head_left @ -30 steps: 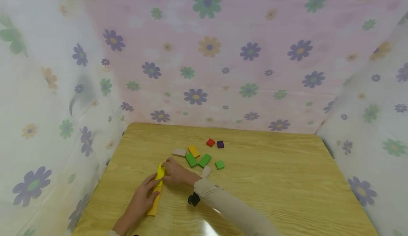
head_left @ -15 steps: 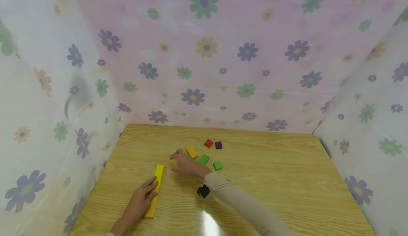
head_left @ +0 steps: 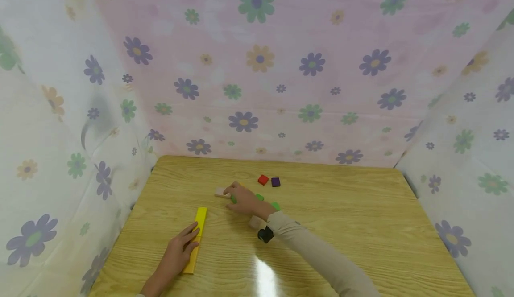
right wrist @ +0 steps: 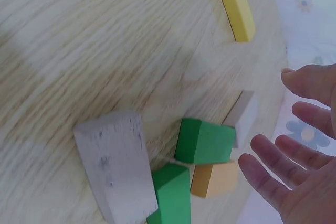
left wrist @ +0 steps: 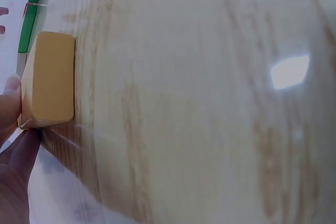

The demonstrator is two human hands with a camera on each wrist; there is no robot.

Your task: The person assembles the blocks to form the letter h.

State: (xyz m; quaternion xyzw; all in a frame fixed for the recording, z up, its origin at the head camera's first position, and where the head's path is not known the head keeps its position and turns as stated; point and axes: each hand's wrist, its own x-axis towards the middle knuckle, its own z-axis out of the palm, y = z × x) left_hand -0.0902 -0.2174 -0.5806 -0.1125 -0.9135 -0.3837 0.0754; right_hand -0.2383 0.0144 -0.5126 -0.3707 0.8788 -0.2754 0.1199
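Observation:
My left hand (head_left: 175,251) lies at a straight row of two blocks on the table. In the left wrist view its thumb and fingers sit on different sides of the near orange block (left wrist: 54,77). Beyond that one, end to end with it, lies a bright yellow block (head_left: 202,215). My right hand (head_left: 246,202) hovers with spread fingers over the loose blocks, holding nothing. Below it in the right wrist view are a green block (right wrist: 205,141), a smaller-looking orange block (right wrist: 216,178), a second green block (right wrist: 174,195) and a pale wooden block (right wrist: 116,166).
Another pale block (head_left: 220,192) lies just left of the right fingers. Farther back are a red block (head_left: 263,179) and a purple block (head_left: 275,182). A light green block (head_left: 275,206) is partly hidden behind the right wrist. Flowered cloth (head_left: 281,123) surrounds the wooden table (head_left: 353,225).
My right hand has let go of the bright yellow block and moved right, first over the left pale block, then over the green and orange blocks. The left hand stays at the row.

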